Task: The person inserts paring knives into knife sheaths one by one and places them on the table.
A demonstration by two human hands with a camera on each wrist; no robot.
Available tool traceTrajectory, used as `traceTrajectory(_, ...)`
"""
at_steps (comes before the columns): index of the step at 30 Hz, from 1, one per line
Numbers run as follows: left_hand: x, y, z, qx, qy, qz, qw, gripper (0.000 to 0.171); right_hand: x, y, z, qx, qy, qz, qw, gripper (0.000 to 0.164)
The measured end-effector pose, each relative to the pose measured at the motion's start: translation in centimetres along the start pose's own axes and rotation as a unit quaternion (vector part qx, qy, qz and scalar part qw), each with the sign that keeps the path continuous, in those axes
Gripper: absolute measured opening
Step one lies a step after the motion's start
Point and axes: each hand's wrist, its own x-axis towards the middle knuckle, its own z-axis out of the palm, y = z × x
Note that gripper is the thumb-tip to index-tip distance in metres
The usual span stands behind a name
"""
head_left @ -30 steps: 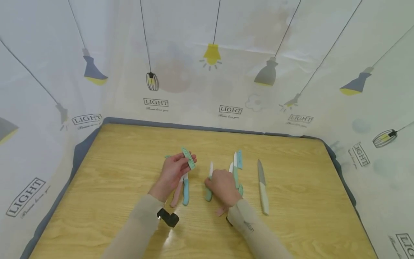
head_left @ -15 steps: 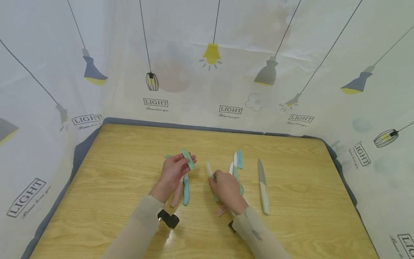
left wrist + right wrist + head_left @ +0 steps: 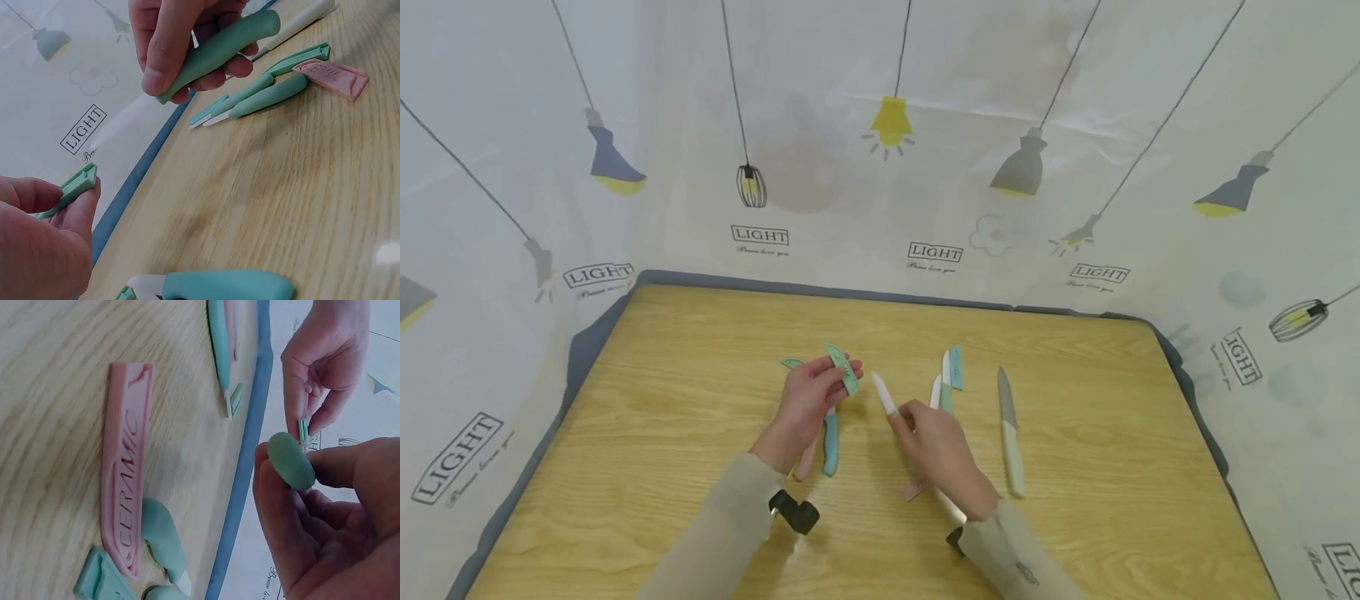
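My left hand [image 3: 797, 408] pinches a green blade sheath [image 3: 843, 371] marked with lettering, held above the table. My right hand [image 3: 943, 450] grips a small knife by its green handle [image 3: 225, 53]. Its white blade [image 3: 883, 392] is bare and points up and left toward the sheath; in the head view the two are a short gap apart. In the right wrist view, the handle's butt end [image 3: 291, 461] partly hides the sheath behind it. Under my left hand lie a blue-handled knife [image 3: 831, 446] and a pink-handled knife [image 3: 805, 463], both partly covered.
Two green-handled knives [image 3: 269, 97] with white blades lie beyond my right hand, near a blue sheath [image 3: 956, 368] and a pink sheath [image 3: 128, 469]. A larger knife with a cream handle [image 3: 1012, 458] lies further right. Another green sheath [image 3: 791, 363] rests behind my left hand.
My right hand has lifted the green-handled knife off the table, its blade tip now tilted left toward the sheath. My left hand has shifted slightly right.
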Motion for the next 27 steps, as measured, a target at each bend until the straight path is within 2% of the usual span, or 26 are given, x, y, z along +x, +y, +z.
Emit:
traceTrajectory(7,-0.3,-0.1,0.6,-0.049,-0.009,-0.014,0.9986,0.043,-0.8,0.0,-0.4,0.068,-0.013,-0.004,0.998,0.028)
traceTrajectory(12,-0.5,-0.3,0.8,-0.075,-0.019,-0.022,0.9968,0.043,-1.3,0.2,-0.1,0.132,-0.035,-0.005,0.991,0.029)
traceTrajectory(27,-0.5,-0.3,1.1,-0.073,-0.028,-0.013,0.9969,0.043,-1.8,0.5,-0.3,0.173,-0.068,0.026,0.982,0.036)
